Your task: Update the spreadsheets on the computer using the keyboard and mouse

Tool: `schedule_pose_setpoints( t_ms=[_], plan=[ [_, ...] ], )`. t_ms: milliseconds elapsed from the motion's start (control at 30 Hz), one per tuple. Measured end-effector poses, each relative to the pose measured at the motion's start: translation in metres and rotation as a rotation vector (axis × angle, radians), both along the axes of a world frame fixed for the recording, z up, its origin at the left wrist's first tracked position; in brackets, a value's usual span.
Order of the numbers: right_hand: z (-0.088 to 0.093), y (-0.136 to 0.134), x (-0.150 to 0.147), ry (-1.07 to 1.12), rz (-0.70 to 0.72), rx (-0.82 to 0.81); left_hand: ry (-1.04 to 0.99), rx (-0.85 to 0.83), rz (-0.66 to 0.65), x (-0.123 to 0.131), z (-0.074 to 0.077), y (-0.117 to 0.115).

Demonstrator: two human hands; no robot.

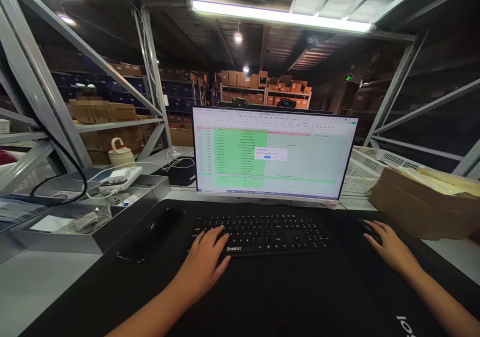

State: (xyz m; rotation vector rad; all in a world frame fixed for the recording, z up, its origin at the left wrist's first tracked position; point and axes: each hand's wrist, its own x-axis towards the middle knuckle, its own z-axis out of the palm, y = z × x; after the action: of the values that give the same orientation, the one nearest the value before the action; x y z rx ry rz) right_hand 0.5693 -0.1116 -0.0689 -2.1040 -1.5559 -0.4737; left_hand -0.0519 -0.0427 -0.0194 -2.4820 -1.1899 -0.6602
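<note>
Keyboard: the black keyboard (pixel 270 237) lies just below the middle of the frame, on a dark mat (pixel 270 297). It looks stiff and light. The two short ends seem best for lifting it.
Left hand: the left hand (pixel 208 252) is loose, fingers spread on the keys at the left end, gripping nothing.
Mouse: the small black mouse (pixel 372 231) is at the right of the frame. It looks hard, smooth and light, and should slide easily. Its sides are the spot to hold.
Right hand: the right hand (pixel 393 247) wraps its fingers around the mouse.
Grey tray: the grey tray (pixel 75 239), left in the frame, has a clear plastic bag (pixel 88 219) and a white card (pixel 50 223) inside.
Brown box: the cardboard box (pixel 416 207) at the right is full of flat, pale packets (pixel 435 179).
White basket: the basket (pixel 360 174) behind it has holes; I can't tell what's inside.
</note>
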Motion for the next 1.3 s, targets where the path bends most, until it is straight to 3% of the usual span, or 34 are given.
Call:
schedule_pose_setpoints(
  t_ms=[533, 1300],
  plan=[
    [-0.0065, 0.0032, 0.0055, 0.020, 0.005, 0.005, -0.023, 0.002, -0.013, -0.0005, 0.0018, 0.0005],
    [0.0010, 0.0016, -0.0037, 0.076, 0.011, 0.029, -0.049, 0.001, -0.030, -0.0020, -0.0015, 0.0049]
  ],
)
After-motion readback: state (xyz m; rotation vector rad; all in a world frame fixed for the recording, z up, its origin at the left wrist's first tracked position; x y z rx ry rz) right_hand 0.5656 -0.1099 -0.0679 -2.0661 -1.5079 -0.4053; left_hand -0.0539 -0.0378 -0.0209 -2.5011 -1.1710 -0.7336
